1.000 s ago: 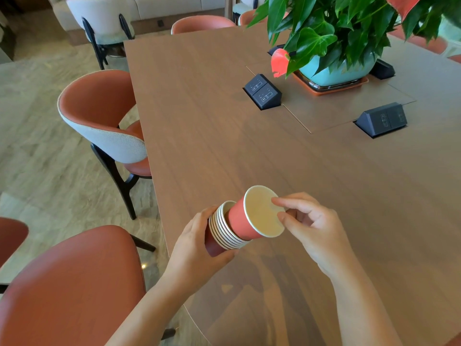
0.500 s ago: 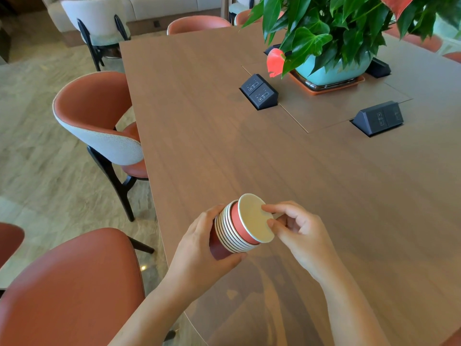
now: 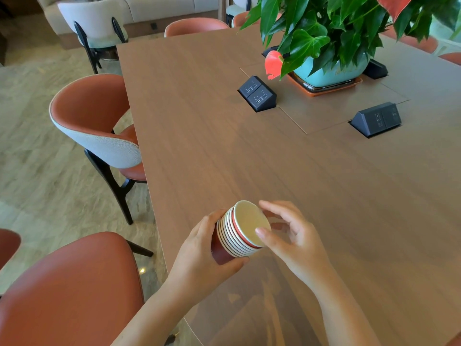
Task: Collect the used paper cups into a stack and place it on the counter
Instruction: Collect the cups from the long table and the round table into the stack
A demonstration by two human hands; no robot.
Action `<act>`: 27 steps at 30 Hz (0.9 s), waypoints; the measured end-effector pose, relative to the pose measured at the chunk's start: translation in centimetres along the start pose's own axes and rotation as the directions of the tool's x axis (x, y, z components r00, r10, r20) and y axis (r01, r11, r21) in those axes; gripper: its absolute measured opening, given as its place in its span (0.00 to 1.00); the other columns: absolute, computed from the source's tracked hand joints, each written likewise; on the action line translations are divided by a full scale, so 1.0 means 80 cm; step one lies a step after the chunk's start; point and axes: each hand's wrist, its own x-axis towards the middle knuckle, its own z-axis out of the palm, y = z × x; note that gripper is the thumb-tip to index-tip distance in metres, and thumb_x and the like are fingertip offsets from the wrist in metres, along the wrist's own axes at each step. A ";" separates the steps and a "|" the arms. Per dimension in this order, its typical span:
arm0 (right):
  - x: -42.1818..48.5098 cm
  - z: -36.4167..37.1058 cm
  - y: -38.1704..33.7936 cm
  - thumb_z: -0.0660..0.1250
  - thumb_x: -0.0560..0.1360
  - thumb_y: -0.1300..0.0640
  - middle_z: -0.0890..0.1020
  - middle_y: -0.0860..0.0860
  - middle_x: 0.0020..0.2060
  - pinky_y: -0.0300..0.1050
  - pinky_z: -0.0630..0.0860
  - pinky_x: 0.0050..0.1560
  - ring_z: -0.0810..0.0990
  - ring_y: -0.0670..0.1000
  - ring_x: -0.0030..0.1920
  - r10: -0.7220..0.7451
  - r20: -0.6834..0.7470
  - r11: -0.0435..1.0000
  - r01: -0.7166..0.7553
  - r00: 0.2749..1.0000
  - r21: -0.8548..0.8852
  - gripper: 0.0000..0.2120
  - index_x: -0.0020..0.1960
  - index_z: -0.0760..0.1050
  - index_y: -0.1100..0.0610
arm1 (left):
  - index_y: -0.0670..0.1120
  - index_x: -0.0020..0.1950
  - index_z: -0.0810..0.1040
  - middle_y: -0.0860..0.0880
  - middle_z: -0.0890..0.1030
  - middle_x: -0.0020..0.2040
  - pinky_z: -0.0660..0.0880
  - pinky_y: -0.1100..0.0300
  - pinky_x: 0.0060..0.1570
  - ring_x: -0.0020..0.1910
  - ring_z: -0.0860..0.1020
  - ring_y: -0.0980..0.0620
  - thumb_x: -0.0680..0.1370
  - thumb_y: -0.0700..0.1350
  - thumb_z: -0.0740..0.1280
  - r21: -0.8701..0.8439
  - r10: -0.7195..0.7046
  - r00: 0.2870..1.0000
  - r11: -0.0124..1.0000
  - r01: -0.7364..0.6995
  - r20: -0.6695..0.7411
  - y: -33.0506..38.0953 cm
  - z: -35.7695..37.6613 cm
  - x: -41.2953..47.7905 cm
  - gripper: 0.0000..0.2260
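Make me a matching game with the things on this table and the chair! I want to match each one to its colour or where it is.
1 cup stack
2 plant pot
3 socket box
4 chair

A black
B on the floor beside the table
C turquoise
D gripped by the left hand

Pairs: 1-D, 2-C, 3-A, 4-B

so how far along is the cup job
Done: the cups are nested into one stack, several rims showing, and no loose cup is in view on the table. In hand: the left hand grips the stack's base, held sideways, while the right hand pinches the rim of the top cup, apparently seating it. Left: setting the stack on the counter, which is not in view.
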 end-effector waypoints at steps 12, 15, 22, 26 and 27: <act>0.000 0.003 0.003 0.74 0.61 0.46 0.74 0.42 0.58 0.37 0.72 0.58 0.75 0.41 0.58 0.037 0.087 0.999 -0.036 0.996 -0.010 0.29 0.60 0.72 0.48 | 0.53 0.66 0.67 0.61 0.74 0.56 0.68 0.77 0.49 0.55 0.73 0.63 0.63 0.53 0.78 0.035 -0.010 0.999 0.999 0.009 0.034 0.003 0.003 0.001 0.35; 0.000 0.005 0.006 0.75 0.62 0.48 0.74 0.43 0.59 0.40 0.71 0.60 0.74 0.42 0.59 0.059 0.089 0.998 -0.061 0.994 0.021 0.28 0.60 0.72 0.48 | 0.54 0.66 0.68 0.63 0.73 0.55 0.67 0.77 0.49 0.55 0.72 0.65 0.63 0.53 0.78 0.045 -0.014 0.999 0.999 0.013 0.030 0.004 0.002 0.002 0.35; -0.002 0.016 0.004 0.72 0.63 0.50 0.73 0.43 0.60 0.43 0.71 0.62 0.73 0.41 0.60 0.056 0.084 0.998 -0.057 0.995 0.012 0.27 0.61 0.71 0.49 | 0.53 0.66 0.68 0.64 0.72 0.54 0.66 0.79 0.48 0.53 0.72 0.66 0.62 0.53 0.78 0.044 -0.011 1.000 0.999 0.011 0.010 0.000 0.000 0.000 0.35; -0.009 0.019 0.000 0.73 0.66 0.48 0.72 0.42 0.61 0.43 0.70 0.62 0.72 0.42 0.62 0.019 0.046 1.000 -0.018 0.999 -0.007 0.25 0.61 0.70 0.47 | 0.57 0.64 0.67 0.64 0.73 0.53 0.68 0.77 0.48 0.53 0.73 0.64 0.62 0.53 0.79 0.020 0.027 1.000 0.999 -0.027 -0.011 0.000 -0.003 -0.001 0.35; -0.012 0.019 -0.001 0.71 0.66 0.48 0.72 0.42 0.61 0.42 0.70 0.62 0.72 0.42 0.62 0.007 0.033 1.000 -0.007 0.999 -0.014 0.24 0.61 0.70 0.46 | 0.61 0.62 0.66 0.64 0.74 0.54 0.68 0.77 0.48 0.54 0.73 0.65 0.62 0.53 0.79 0.005 0.032 0.999 0.999 -0.032 -0.007 0.001 -0.004 -0.002 0.34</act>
